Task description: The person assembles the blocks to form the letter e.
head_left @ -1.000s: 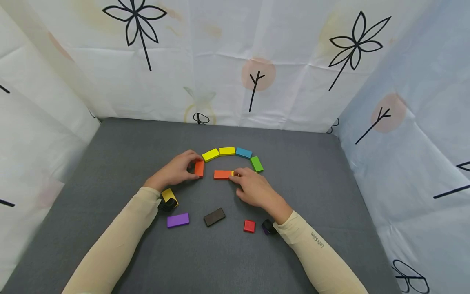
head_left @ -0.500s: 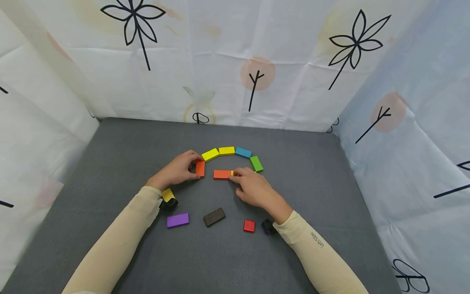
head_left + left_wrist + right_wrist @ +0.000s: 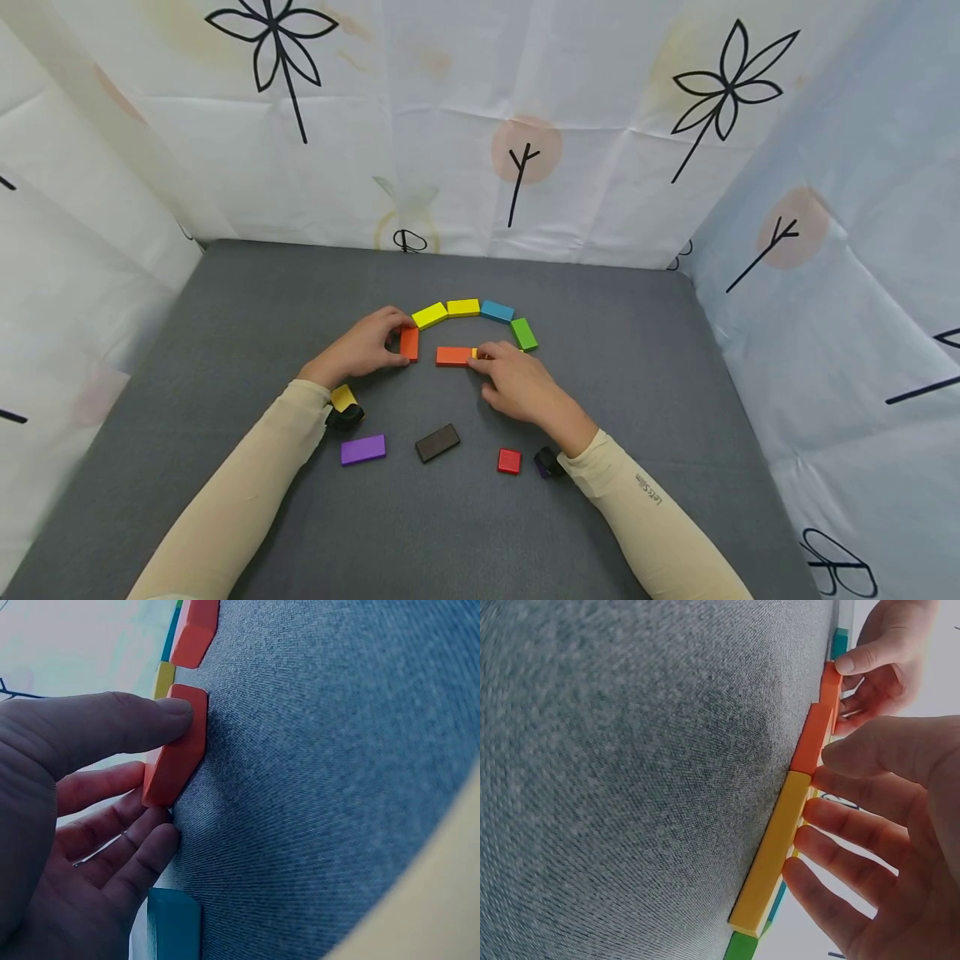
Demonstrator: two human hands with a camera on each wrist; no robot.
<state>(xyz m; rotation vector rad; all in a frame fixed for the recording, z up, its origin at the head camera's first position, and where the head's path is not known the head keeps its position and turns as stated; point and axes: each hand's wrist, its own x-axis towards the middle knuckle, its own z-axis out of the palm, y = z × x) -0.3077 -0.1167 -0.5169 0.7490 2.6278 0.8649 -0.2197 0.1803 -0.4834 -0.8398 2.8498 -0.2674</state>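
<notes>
Pinched by the left hand (image 3: 362,343), an orange block (image 3: 408,344) is seated at the left end of an arc (image 3: 463,308); a lower row (image 3: 453,357) is touched, ungrasped, by the right hand (image 3: 517,385); both appear largely formed; loose blocks (image 3: 437,443) are left unplaced.

Most of an amber block (image 3: 769,855) is covered in the head view by the right hand (image 3: 517,383). A yellow block (image 3: 343,397) is partly masked by a black wrist camera (image 3: 344,417); a purple object (image 3: 542,471) is left a mere sliver, its shape impossible to tell. In the left wrist view, a teal block (image 3: 174,926) is cropped by the lower edge, and a beige sleeve (image 3: 420,900) is blurred.
</notes>
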